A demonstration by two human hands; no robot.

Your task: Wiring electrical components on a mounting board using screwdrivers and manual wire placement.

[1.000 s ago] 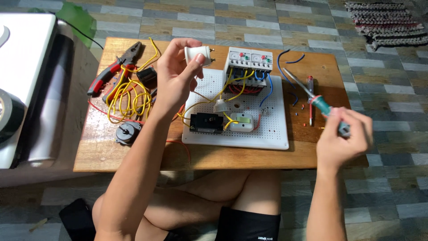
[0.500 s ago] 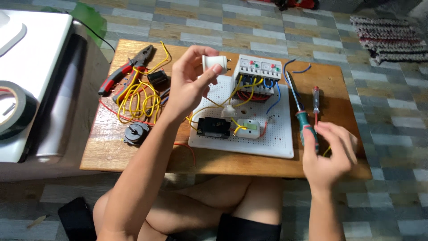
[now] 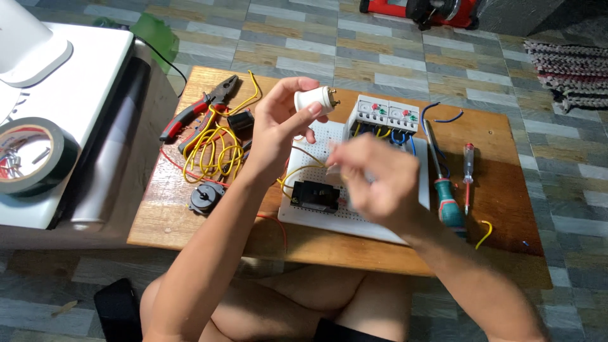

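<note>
**Halfway wired, socket in the air**

Now we see the white perforated board (image 3: 386, 218) already wired with breakers (image 3: 387, 114). Our left hand (image 3: 278, 130) grips the white lamp socket (image 3: 315, 100) above it, unmounted; our right hand (image 3: 373, 180) blurs, its grip unreadable.

Small white cylindrical plastic lamp socket (image 3: 314, 100): raised above desk, lying on its side, brass contact end toward 3 o'clock, pinched at rear by left-hand fingers (image 3: 286, 117). Sits at 10 o'clock from blurred right hand (image 3: 373, 180), apart from it. Hovers over upper-left corner of white perforated plastic board (image 3: 380, 218), at 9 o'clock from white breaker block (image 3: 386, 114).
</note>
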